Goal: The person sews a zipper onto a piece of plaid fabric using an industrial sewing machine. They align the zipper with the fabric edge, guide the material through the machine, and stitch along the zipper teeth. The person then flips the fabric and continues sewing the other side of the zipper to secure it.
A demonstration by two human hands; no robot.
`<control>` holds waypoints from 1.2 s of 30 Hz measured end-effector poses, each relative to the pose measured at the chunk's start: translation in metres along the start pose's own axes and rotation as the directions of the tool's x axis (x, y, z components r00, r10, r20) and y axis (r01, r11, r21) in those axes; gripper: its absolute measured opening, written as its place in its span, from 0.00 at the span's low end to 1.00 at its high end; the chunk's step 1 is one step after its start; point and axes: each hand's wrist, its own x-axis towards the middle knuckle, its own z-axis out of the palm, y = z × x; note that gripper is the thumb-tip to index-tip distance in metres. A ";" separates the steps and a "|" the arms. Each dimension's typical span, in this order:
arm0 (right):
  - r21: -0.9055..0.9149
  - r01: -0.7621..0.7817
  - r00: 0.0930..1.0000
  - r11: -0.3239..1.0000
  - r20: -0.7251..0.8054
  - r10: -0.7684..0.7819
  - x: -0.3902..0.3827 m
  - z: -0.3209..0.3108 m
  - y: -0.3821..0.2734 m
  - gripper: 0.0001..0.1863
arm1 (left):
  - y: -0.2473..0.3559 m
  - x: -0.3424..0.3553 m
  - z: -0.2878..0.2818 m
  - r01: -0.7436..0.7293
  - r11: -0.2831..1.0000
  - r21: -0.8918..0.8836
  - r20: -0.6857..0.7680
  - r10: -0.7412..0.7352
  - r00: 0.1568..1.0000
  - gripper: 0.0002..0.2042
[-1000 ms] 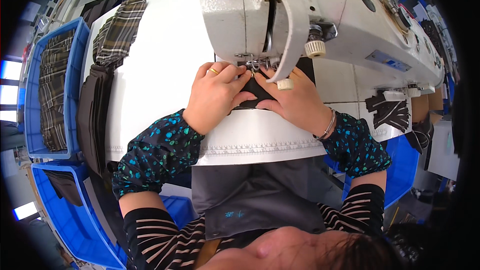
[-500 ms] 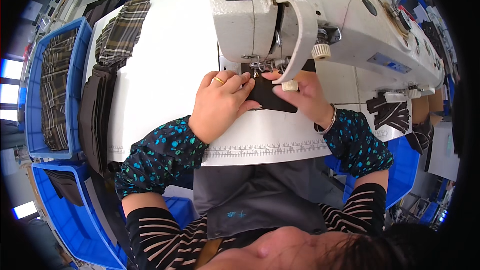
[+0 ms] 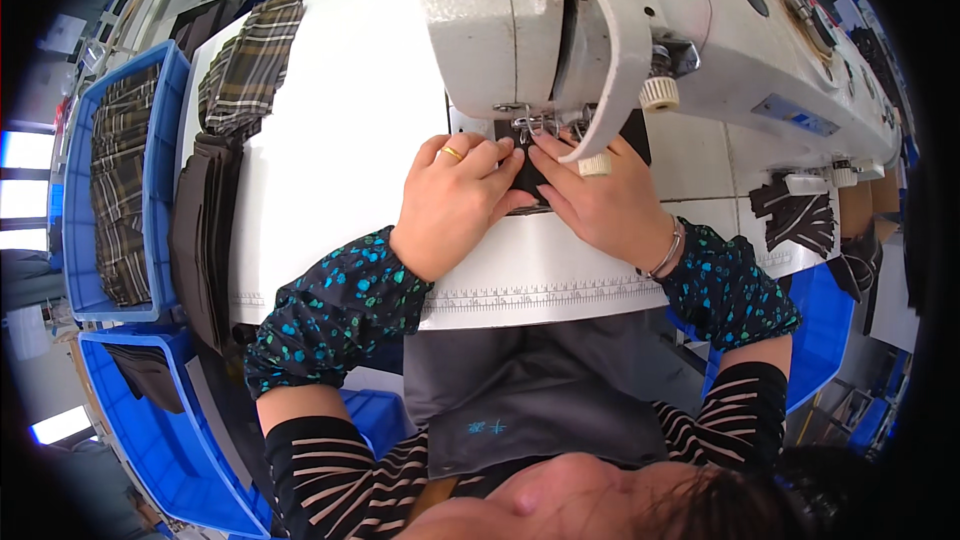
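Observation:
A dark brown fabric piece (image 3: pixel 531 172) lies under the presser foot (image 3: pixel 524 128) of a white sewing machine (image 3: pixel 480 45). My left hand (image 3: pixel 455 202), with a ring on one finger, rests at the fabric's left side. Its fingers are bent slightly, the fingertips on the cloth and the thumb stretched toward the near edge. My right hand (image 3: pixel 605 202) lies with fingers extended over the right part of the cloth, the index fingertip close to the presser foot. Neither hand grips the cloth; both press on it from above. My hands cover much of the fabric.
Plaid fabric pieces (image 3: pixel 252 60) and dark fabric pieces (image 3: pixel 205 240) lie along the table's left edge. Blue bins (image 3: pixel 168 190) holding cloth stand beyond it. A striped fabric bundle (image 3: pixel 797 217) sits at the right. A ruler strip (image 3: pixel 540 297) runs along the front edge.
My right hand has settled flatter onto the cloth, its fingers now nearer my left hand. The fabric's near edge has moved toward the machine. The whole view has shifted slightly.

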 end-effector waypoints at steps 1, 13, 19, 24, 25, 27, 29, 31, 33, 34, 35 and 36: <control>-0.006 -0.005 1.000 1.000 0.000 0.005 0.001 0.001 0.002 0.17 | -0.001 0.001 0.001 0.002 1.000 0.000 -0.008 -0.002 1.000 0.22; 0.009 -0.026 0.999 1.000 -0.030 0.026 0.008 0.005 0.009 0.09 | -0.011 0.004 0.013 0.008 1.000 0.000 -0.022 -0.008 1.000 0.20; 0.026 -0.019 0.999 0.999 -0.048 0.020 0.009 0.004 0.009 0.08 | -0.009 0.005 0.009 0.011 1.000 0.007 -0.018 -0.011 1.000 0.20; 0.026 -0.017 0.998 1.000 -0.053 0.018 0.010 0.004 0.009 0.09 | -0.008 0.006 0.007 0.014 1.000 0.007 -0.006 -0.014 1.000 0.20; 0.021 -0.016 0.998 1.000 -0.054 0.017 0.010 0.004 0.009 0.09 | -0.008 0.006 0.007 0.013 1.000 0.008 -0.004 -0.013 1.000 0.20; 0.026 -0.014 0.998 1.000 -0.056 0.016 0.009 0.005 0.009 0.10 | -0.009 0.007 0.007 0.008 1.000 0.016 -0.008 -0.008 1.000 0.20; 0.032 -0.015 0.999 0.999 -0.050 0.016 0.009 0.005 0.010 0.11 | -0.009 0.006 0.008 0.008 1.000 0.019 -0.007 -0.008 1.000 0.20; 0.039 -0.018 0.999 0.999 -0.036 0.019 0.009 0.004 0.010 0.12 | -0.009 0.006 0.008 0.012 1.000 0.016 -0.002 -0.012 1.000 0.19; 0.050 -0.014 0.999 0.999 -0.029 0.015 0.008 0.004 0.011 0.12 | -0.008 0.006 0.008 0.011 1.000 0.016 0.000 -0.011 1.000 0.19; 0.055 -0.012 1.000 0.998 -0.025 0.013 0.008 0.005 0.011 0.13 | -0.008 0.006 0.008 0.010 1.000 0.016 0.001 -0.010 1.000 0.19; 0.054 -0.011 1.000 0.998 -0.021 0.013 0.008 0.005 0.011 0.13 | -0.008 0.006 0.008 0.012 1.000 0.015 0.008 -0.013 1.000 0.20; 0.053 -0.011 1.000 0.999 -0.018 0.012 0.008 0.005 0.011 0.13 | -0.008 0.007 0.008 0.015 1.000 0.014 0.015 -0.015 1.000 0.20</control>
